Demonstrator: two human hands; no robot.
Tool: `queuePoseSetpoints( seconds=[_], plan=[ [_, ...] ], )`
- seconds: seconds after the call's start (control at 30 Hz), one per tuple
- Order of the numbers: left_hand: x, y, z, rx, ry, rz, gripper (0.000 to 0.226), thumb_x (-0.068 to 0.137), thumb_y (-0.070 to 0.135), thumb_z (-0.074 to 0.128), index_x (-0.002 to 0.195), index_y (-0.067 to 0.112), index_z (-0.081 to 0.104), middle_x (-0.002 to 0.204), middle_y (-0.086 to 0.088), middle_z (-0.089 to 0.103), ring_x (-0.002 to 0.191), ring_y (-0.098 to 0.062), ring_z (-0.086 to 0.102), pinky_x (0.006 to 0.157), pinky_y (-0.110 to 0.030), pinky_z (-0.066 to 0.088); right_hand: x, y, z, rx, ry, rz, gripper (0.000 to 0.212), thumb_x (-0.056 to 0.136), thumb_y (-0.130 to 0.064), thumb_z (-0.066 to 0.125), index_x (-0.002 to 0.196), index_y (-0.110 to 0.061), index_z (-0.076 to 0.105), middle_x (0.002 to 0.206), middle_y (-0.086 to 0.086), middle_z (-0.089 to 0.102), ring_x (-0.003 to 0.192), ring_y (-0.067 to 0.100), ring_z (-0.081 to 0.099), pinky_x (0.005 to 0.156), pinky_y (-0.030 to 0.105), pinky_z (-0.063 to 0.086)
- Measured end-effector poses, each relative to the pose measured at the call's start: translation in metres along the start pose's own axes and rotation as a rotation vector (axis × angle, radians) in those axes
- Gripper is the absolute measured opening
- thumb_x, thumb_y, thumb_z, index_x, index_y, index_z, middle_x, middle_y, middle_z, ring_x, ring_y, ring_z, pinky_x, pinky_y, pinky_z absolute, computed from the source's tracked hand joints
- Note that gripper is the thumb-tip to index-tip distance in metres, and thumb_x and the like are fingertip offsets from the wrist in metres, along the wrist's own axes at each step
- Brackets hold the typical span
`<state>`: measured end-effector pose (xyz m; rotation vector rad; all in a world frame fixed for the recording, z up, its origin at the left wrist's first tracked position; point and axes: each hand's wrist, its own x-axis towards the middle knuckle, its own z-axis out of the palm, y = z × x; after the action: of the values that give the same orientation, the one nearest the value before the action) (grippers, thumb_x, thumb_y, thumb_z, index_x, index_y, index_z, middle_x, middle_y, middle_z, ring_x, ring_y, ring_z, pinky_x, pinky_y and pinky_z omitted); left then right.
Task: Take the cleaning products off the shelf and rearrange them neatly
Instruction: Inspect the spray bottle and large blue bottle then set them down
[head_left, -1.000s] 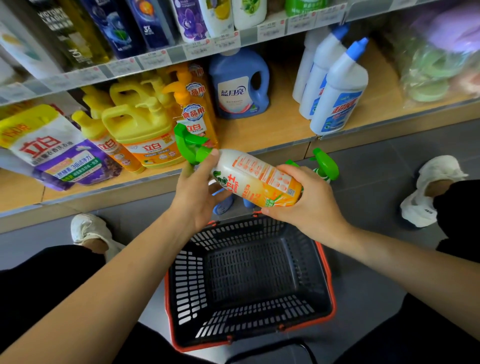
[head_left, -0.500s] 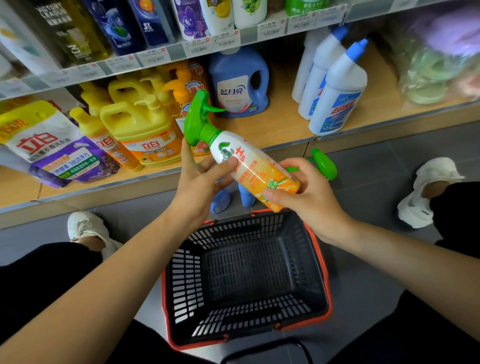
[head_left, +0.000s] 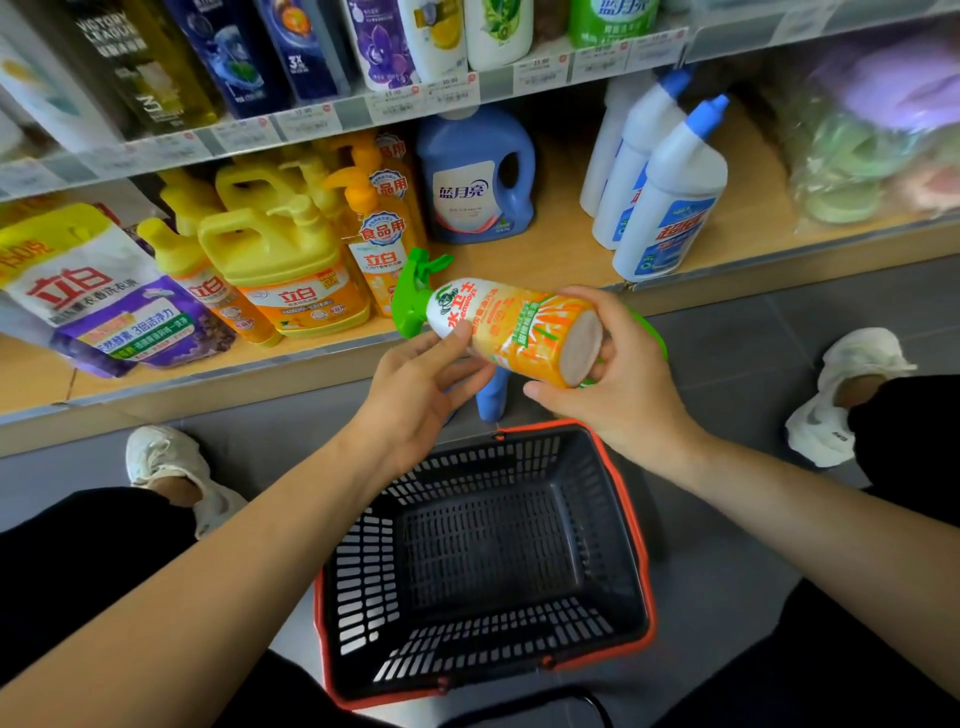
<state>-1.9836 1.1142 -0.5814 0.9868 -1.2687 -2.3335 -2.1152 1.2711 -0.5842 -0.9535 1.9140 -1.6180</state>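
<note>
Gripping spray bottle (head_left: 519, 327) — left fingers (head_left: 465, 375) beneath its shoulder, right fingers (head_left: 605, 314) round its base.

Spray bottle (head_left: 519, 332) between left hand (head_left: 415, 395) and right hand (head_left: 623, 384), shelf (head_left: 561, 249) behind it, basket (head_left: 358, 582) on the floor (head_left: 753, 338) before it.

Orange-and-white spray bottle (head_left: 519, 330), green trigger head, lies nearly level in the air before the shelf (head_left: 563, 249), base toward the camera; left grip (head_left: 415, 389) holds its neck end, right grip (head_left: 628, 384) its base.

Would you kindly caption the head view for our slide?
Left hand and right hand hold a spray bottle near a basket.
</note>
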Motion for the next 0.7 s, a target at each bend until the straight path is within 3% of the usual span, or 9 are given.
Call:
queuePoseSetpoints(
  seconds=[0.1, 0.17, 0.27, 0.37, 0.47, 0.57, 0.63, 0.7],
  plan=[
    [0.0, 0.004, 0.002, 0.085, 0.044, -0.091, 0.031, 0.089, 0.036, 0.069, 0.096, 0.007, 0.073, 0.101, -0.013, 0.076, 0.091, -0.025, 0.073, 0.077, -0.029, 0.062, 0.002, -0.011, -0.004, -0.062, 0.078, -0.067, 0.08, 0.059, -0.02, 0.093, 0.131, -0.017, 0.057, 0.126, -0.004, 0.064, 0.119, 0.016, 0.062, 0.098, 0.045, 0.054],
    [0.0, 0.008, 0.001, 0.202, 0.071, -0.131, 0.037, 0.086, 0.042, 0.072, 0.099, 0.007, 0.074, 0.106, -0.013, 0.077, 0.089, -0.026, 0.074, 0.072, -0.027, 0.061, 0.005, -0.019, -0.008, -0.133, 0.116, -0.135, 0.079, 0.058, -0.023, 0.092, 0.129, -0.014, 0.059, 0.123, -0.002, 0.065, 0.116, 0.011, 0.061, 0.099, 0.033, 0.052],
    [0.0, 0.006, -0.001, 0.377, 0.084, -0.034, 0.027, 0.088, 0.026, 0.076, 0.107, 0.007, 0.075, 0.1, -0.008, 0.078, 0.088, -0.024, 0.073, 0.069, -0.024, 0.06, 0.008, -0.028, -0.012, -0.179, 0.133, -0.198, 0.075, 0.057, -0.03, 0.091, 0.124, -0.009, 0.065, 0.117, 0.004, 0.067, 0.109, 0.01, 0.062, 0.091, 0.021, 0.05],
    [-0.002, 0.002, -0.001, 0.605, -0.028, 0.179, 0.038, 0.08, 0.015, 0.084, 0.116, 0.015, 0.073, 0.106, 0.002, 0.077, 0.098, -0.013, 0.07, 0.083, -0.024, 0.057, 0.008, -0.03, -0.016, -0.153, 0.083, -0.146, 0.074, 0.056, -0.022, 0.098, 0.122, -0.01, 0.067, 0.111, 0.007, 0.068, 0.102, 0.018, 0.065, 0.087, 0.035, 0.055],
    [-0.004, -0.001, -0.002, 0.796, -0.237, 0.353, 0.061, 0.075, 0.02, 0.088, 0.13, 0.024, 0.064, 0.121, 0.011, 0.072, 0.117, -0.006, 0.064, 0.097, -0.02, 0.052, 0.009, -0.028, -0.019, -0.109, -0.008, -0.116, 0.072, 0.06, -0.019, 0.096, 0.125, -0.01, 0.065, 0.114, 0.007, 0.068, 0.105, 0.024, 0.066, 0.087, 0.049, 0.055],
    [-0.003, -0.001, -0.004, 0.805, -0.316, 0.42, 0.079, 0.077, 0.015, 0.088, 0.146, 0.016, 0.05, 0.135, 0.004, 0.065, 0.128, -0.014, 0.059, 0.108, -0.028, 0.047, 0.012, -0.025, -0.019, -0.006, -0.103, -0.071, 0.074, 0.062, -0.022, 0.091, 0.129, -0.011, 0.062, 0.118, 0.001, 0.07, 0.112, 0.017, 0.066, 0.089, 0.035, 0.057],
    [-0.003, 0.002, -0.005, 0.775, -0.322, 0.415, 0.079, 0.076, 0.014, 0.089, 0.145, 0.011, 0.05, 0.134, 0.0, 0.065, 0.126, -0.018, 0.061, 0.107, -0.032, 0.048, 0.014, -0.024, -0.016, 0.08, -0.154, -0.048, 0.074, 0.065, -0.02, 0.089, 0.132, -0.014, 0.059, 0.12, 0.0, 0.07, 0.113, 0.014, 0.066, 0.089, 0.025, 0.055],
    [-0.003, 0.004, -0.006, 0.764, -0.316, 0.417, 0.073, 0.076, 0.016, 0.088, 0.141, 0.01, 0.054, 0.128, -0.001, 0.069, 0.119, -0.018, 0.065, 0.102, -0.033, 0.051, 0.017, -0.023, -0.013, 0.126, -0.159, -0.033, 0.076, 0.069, -0.017, 0.088, 0.138, -0.016, 0.055, 0.123, 0.0, 0.07, 0.113, 0.015, 0.067, 0.091, 0.027, 0.055]
  ],
)
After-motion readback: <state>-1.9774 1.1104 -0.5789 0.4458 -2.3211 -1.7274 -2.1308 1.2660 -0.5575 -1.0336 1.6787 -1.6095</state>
